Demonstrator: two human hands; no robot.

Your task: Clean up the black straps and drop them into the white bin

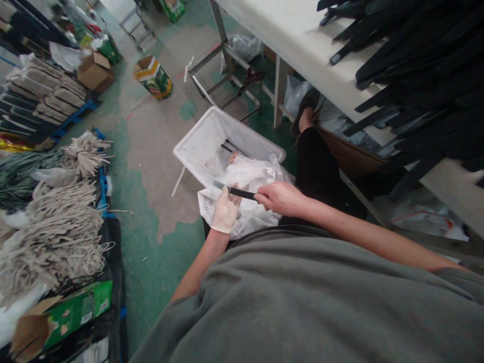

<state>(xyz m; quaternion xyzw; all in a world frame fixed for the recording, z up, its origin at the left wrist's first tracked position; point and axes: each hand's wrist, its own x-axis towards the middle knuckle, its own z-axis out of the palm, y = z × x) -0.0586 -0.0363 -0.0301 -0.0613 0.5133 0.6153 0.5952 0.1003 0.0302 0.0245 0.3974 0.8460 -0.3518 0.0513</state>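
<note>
**Black strip held over a white bin**

Green-painted concrete floor (pixel 151 262) spreads below, worn to grey in patches. On it stands a white plastic bin (pixel 206 136) with a crumpled white bag (pixel 253 176) spilling over its near edge. Above that bag the gloved left hand (pixel 226 210) cups the end of a slim black strip (pixel 236 191), fingers curled under it, while the bare right hand (pixel 282 198) pinches the strip's other end. Many similar black strips (pixel 416 75) lie heaped on the white table (pixel 302 40) to the right. Bundled cords (pixel 56 237) sit piled at the left.
</note>
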